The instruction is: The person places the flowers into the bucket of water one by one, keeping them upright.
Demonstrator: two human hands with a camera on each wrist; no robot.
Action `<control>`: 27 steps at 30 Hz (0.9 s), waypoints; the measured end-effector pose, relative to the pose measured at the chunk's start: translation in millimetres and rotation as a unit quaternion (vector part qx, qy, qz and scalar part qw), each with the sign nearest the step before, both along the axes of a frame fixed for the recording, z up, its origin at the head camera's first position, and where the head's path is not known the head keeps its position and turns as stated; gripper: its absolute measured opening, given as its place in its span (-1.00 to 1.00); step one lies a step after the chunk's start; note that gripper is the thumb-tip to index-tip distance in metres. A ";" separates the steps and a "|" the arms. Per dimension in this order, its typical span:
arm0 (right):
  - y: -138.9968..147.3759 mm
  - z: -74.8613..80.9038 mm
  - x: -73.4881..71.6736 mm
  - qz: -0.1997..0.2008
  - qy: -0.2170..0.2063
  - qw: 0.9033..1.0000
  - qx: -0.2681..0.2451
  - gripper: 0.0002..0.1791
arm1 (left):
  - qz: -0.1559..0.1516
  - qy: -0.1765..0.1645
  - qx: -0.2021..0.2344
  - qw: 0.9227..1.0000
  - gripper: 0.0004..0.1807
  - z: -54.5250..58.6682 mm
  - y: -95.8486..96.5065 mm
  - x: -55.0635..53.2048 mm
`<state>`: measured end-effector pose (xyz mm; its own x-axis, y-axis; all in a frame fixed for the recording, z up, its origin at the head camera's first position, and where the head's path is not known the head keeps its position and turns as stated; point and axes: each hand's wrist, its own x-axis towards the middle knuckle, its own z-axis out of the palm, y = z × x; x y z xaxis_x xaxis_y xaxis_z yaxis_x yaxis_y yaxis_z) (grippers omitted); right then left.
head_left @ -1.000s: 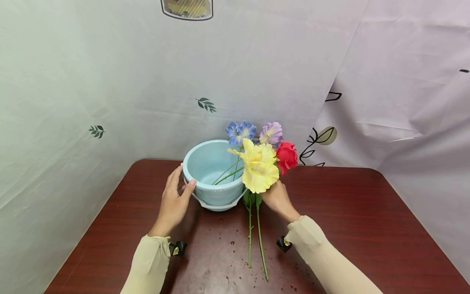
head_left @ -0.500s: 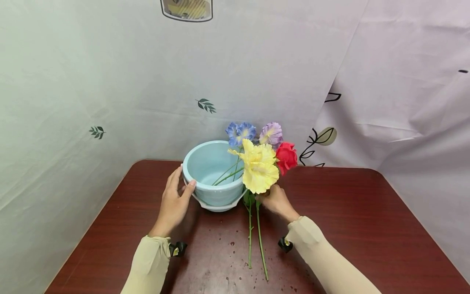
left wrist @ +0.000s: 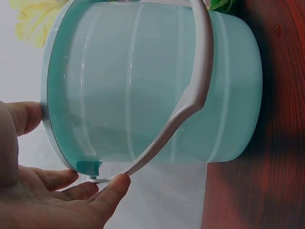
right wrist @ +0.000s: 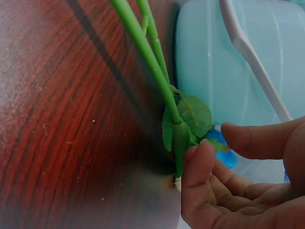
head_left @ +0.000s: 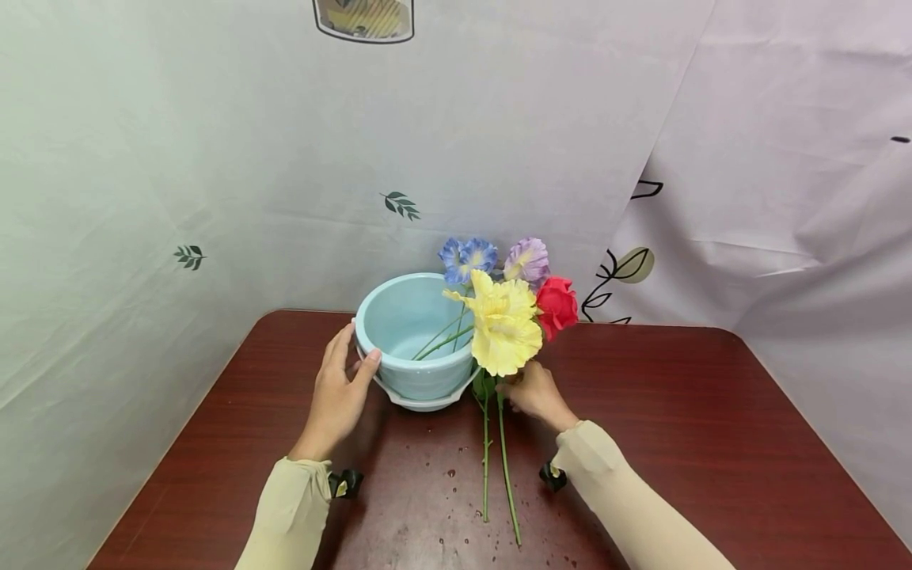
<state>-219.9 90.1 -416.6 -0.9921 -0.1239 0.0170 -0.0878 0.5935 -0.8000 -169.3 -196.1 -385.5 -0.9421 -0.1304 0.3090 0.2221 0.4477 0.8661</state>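
A light blue bucket stands upright at the table's far side. My left hand holds its left rim, thumb on the edge and fingers at the joint of the grey handle. A blue flower, purple flower, yellow flower and red rose cluster over the right rim. Some stems slant into the bucket; two green stems run down outside it, toward me. My right hand is below the blooms, its loosely bent fingers against a green calyx, thumb apart.
The dark red wooden table carries water drops near the stem ends. Behind it hangs a pale printed cloth, close to the bucket and blooms.
My right hand has shifted slightly down and out from under the yellow flower. The left hand, bucket and flowers stay in place.
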 end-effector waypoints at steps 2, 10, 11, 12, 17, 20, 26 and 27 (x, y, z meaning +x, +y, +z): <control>-0.4 -0.4 -0.2 0.000 -0.003 1.000 0.004 -0.81 | 0.000 -0.001 0.001 1.000 -0.32 0.1 0.0 0.1; 1.9 -5.2 -2.0 0.009 -0.008 0.999 0.030 -0.50 | -0.002 -0.001 0.006 1.000 -0.32 0.2 -0.1 0.4; 2.5 -6.0 -2.0 0.008 -0.010 0.999 0.032 -0.49 | -0.003 0.000 0.007 1.000 -0.32 0.1 -0.2 0.4; 3.1 -7.0 -2.1 0.008 -0.010 0.999 0.035 -0.48 | -0.002 0.001 0.008 1.000 -0.33 0.0 -0.3 0.4; 4.7 -9.6 -2.2 -0.003 -0.015 0.998 0.062 -0.50 | -0.002 -0.001 0.004 1.000 -0.33 0.4 -0.1 0.7; 4.8 -10.2 -2.5 -0.008 -0.022 0.996 0.088 -0.48 | -0.003 -0.003 0.001 1.000 -0.32 0.5 -0.1 0.9; 4.7 -12.0 -2.0 -0.004 -0.055 0.995 0.083 -0.48 | -0.006 -0.002 0.004 1.000 -0.32 1.5 0.1 1.3; 4.9 -12.2 -2.0 -0.003 -0.060 0.995 0.077 -0.50 | -0.007 -0.002 0.006 1.000 -0.32 1.7 0.1 1.3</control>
<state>-221.9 95.0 -428.8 -0.9865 -0.1108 -0.1204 0.0062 0.7101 -0.7041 -168.0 -196.1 -383.8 -0.9449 -0.1213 0.3040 0.2247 0.4351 0.8719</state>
